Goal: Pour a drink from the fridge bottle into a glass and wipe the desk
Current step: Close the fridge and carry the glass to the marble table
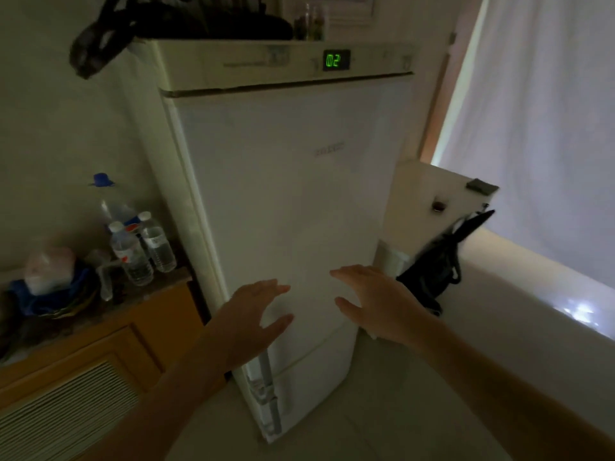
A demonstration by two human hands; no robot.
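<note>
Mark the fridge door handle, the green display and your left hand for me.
Fridge door handle [266, 371], head view: on the pale vertical bar below the left hand.
Green display [336, 60], head view: on the lit digits.
Left hand [253, 311], head view: on its back.

**Surfaces in front of you**

You face a tall white fridge [286, 201] with a smooth, faintly satin door. Beside it, clear plastic water bottles [131, 254] stand on a mottled stone-look counter [159, 281] above orange wooden cabinet doors [109, 347].
</note>
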